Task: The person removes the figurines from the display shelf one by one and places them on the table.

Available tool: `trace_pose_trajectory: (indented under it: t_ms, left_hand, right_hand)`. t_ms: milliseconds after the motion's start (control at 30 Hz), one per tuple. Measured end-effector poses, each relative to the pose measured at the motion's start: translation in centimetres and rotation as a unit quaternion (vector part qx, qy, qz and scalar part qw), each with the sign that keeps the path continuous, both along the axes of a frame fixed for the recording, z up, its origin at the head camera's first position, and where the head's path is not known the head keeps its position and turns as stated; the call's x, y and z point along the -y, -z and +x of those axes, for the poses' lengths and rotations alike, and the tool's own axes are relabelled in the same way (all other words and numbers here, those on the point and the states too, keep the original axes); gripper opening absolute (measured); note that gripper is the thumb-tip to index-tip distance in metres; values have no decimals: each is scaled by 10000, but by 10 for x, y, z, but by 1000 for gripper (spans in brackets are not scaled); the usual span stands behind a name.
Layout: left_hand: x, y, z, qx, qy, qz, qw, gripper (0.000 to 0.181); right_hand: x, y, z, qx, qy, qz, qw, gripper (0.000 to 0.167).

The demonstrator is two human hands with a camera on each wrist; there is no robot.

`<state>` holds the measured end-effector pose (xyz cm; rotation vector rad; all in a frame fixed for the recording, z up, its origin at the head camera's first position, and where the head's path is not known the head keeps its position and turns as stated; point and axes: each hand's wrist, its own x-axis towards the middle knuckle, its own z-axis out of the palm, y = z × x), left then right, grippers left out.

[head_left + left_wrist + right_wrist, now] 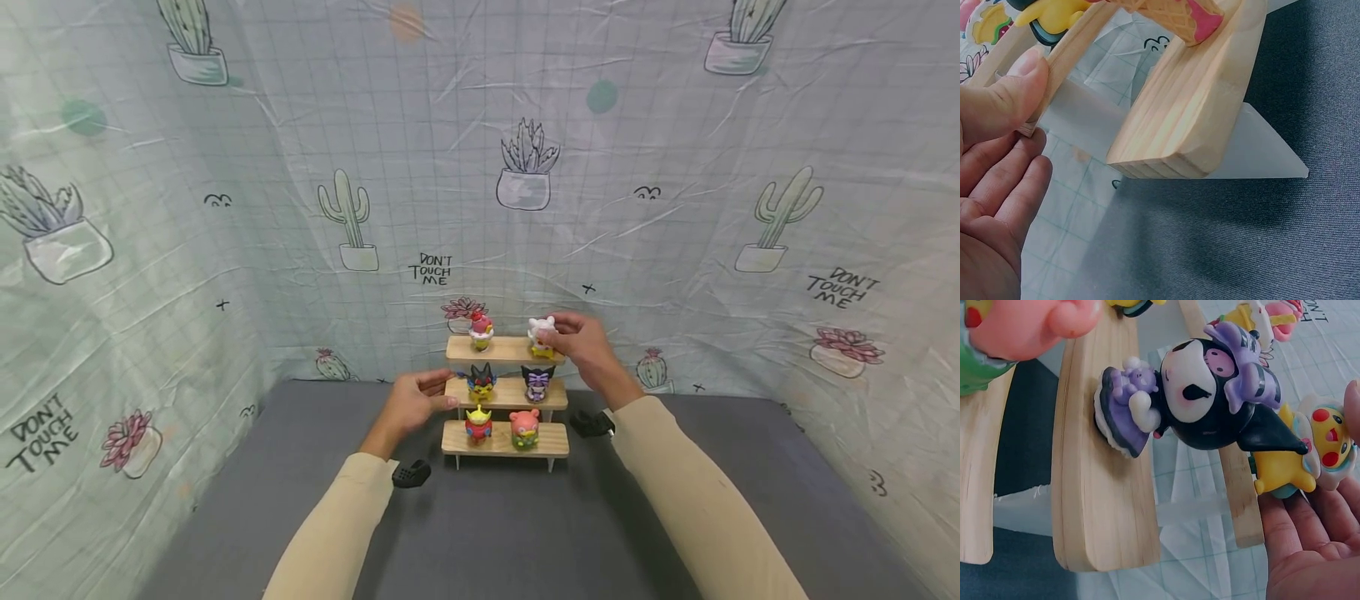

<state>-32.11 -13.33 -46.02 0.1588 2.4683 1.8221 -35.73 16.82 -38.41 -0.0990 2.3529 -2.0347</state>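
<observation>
Pinching a white-hooded yellow figurine [540,337] top-right on a three-tier pale wooden stand [504,437], the right hand [590,348] faces the left hand [412,404], which pinches the middle tier [507,392], over grey tabletop [495,525] before cactus-printed sheeting [450,133].

Wht/yel fig. [1285,467], gry tbl [525,533], gridded bkdrp [450,167]

Sheeted-off little setup, kind of room unclear. Wrinkled cactus-print sheeting [450,167] closes in the dark grey tabletop [480,533] on three sides.
</observation>
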Motion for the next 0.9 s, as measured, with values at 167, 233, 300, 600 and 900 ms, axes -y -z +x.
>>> trace_pose_trajectory:
  t_ms: [167,233,300,600,900]
  left_hand:
    - [-1,0,0,5,-50,-35,10000,58]
    - [-1,0,0,1,-69,-39,10000,58]
    - [-1,1,-1,-11,-74,-34,10000,57]
    - [-2,0,-1,-41,-35,-23,10000,57]
    - [-1,-1,1,-125,29,3,9999,56]
  right_hand:
    - [1,-1,0,2,65,53,10000,51]
    - [1,-1,-1,-11,72,61,10000,52]
    - [0,-2,-1,-16,63,55,10000,51]
    - [-1,-4,1,-42,152,164,9997,49]
    - [-6,-7,2,-184,143,233,9995,50]
